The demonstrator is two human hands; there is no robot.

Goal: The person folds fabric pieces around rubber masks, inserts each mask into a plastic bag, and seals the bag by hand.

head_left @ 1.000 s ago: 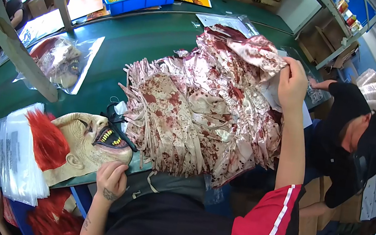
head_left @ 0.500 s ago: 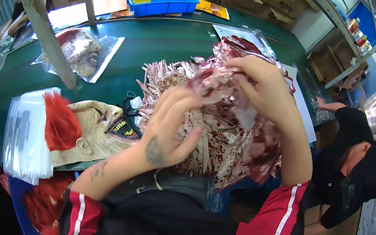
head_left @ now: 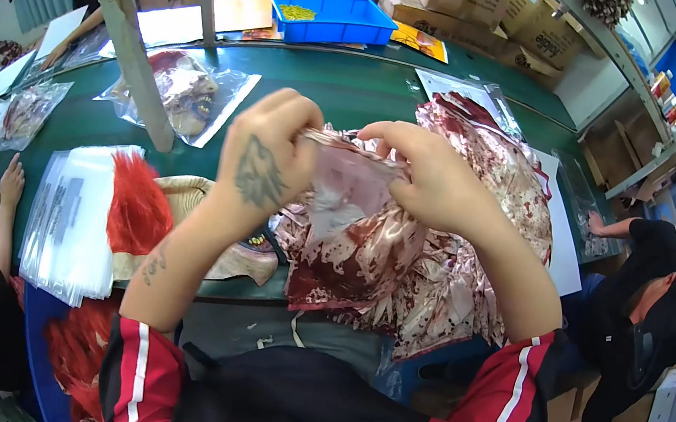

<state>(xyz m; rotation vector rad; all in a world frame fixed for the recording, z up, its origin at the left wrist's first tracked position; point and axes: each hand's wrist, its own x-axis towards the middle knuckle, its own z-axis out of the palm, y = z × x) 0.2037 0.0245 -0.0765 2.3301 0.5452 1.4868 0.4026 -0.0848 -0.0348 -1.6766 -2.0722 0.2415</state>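
Note:
My left hand (head_left: 272,150), tattooed on its back, is closed on the gathered upper edge of a blood-spattered cloth (head_left: 351,263). My right hand (head_left: 434,178) pinches the same edge a short way to the right. Between them the pale inner side of the cloth shows, and its dark red stained part hangs towards me. Beneath and behind it lies a heap of similar stained, ragged cloth (head_left: 496,185). Left of my hands a clown mask (head_left: 242,265) with red hair (head_left: 138,207) lies on the green table; my left forearm hides part of its face.
Clear plastic bags (head_left: 74,219) are stacked at the left, with a bagged mask (head_left: 186,98) behind them. A metal post (head_left: 130,30) rises nearby. A blue tray (head_left: 332,25) stands at the back. Co-workers work on both sides, one at the right (head_left: 637,309).
My left hand has risen from beside the heap to the cloth's edge. My right hand has moved down and left, and the cloth now hangs between both hands. The view has shifted slightly.

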